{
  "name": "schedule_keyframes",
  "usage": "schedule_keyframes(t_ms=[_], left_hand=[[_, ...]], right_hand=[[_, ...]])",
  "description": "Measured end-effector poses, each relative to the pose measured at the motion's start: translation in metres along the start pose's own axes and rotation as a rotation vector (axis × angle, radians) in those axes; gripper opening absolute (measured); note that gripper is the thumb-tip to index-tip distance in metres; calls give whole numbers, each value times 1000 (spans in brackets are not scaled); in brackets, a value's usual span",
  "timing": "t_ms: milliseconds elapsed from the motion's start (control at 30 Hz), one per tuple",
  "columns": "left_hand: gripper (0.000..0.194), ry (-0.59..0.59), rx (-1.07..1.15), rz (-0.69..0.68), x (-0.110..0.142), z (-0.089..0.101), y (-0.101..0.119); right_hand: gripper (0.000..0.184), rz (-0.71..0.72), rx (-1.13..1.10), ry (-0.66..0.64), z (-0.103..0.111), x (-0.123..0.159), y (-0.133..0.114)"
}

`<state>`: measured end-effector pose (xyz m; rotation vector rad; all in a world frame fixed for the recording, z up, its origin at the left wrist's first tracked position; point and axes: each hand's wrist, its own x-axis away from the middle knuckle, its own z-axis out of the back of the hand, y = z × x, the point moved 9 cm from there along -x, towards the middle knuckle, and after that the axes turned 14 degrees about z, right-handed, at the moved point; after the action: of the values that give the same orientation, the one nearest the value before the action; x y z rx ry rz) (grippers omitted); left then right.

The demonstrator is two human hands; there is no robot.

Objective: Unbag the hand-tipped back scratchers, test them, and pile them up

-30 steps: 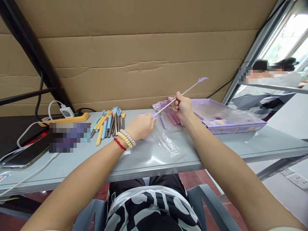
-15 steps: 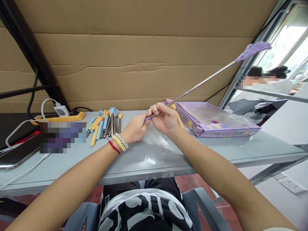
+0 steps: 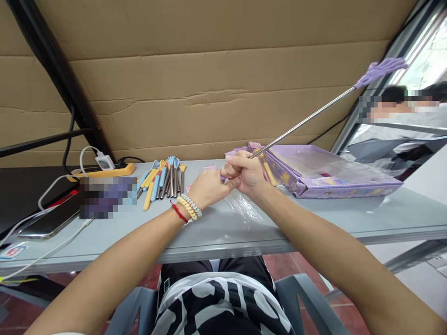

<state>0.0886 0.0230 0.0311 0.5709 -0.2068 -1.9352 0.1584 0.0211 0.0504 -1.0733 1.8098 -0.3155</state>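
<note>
An extended back scratcher (image 3: 307, 119) with a silver telescopic rod and a purple hand-shaped head slants up to the right. Its lower end disappears into my two hands, which meet above the table. My right hand (image 3: 249, 173) is closed around the rod. Beside it, my left hand (image 3: 210, 187) is closed on the purple handle, of which only a sliver shows. Clear plastic wrap (image 3: 244, 209) lies on the table just under my hands. A yellow-handled back scratcher (image 3: 268, 173) rests right behind my right hand, against a purple box.
The purple box (image 3: 349, 190) with a clear window stands at the right. Several collapsed back scratchers (image 3: 162, 181) lie in a pile at the left. Farther left are a phone (image 3: 52, 221), a white charger (image 3: 104, 161) and cables. Two people sit beyond the frame at right.
My right hand has turned and its fingers have closed more tightly on the rod beside my left hand. The whole view has shifted, so things appear farther right.
</note>
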Motion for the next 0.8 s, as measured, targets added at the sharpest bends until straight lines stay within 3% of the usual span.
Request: schedule_keyframes(t_ms=[267,500,633,800], left_hand=[[41,-50,9,26,3,7,1],[19,-7,353,-112,8,11,11],[30,-35,362,-152,6,5,10],[36,-187,429,-319,7,-8,18]], right_hand=[[68,19,1,64,5,-2,5],[64,111,-8,89,10,-7,-7],[63,89,0,131,13,-7,-6],[62,1,3,110,12,-6,1]])
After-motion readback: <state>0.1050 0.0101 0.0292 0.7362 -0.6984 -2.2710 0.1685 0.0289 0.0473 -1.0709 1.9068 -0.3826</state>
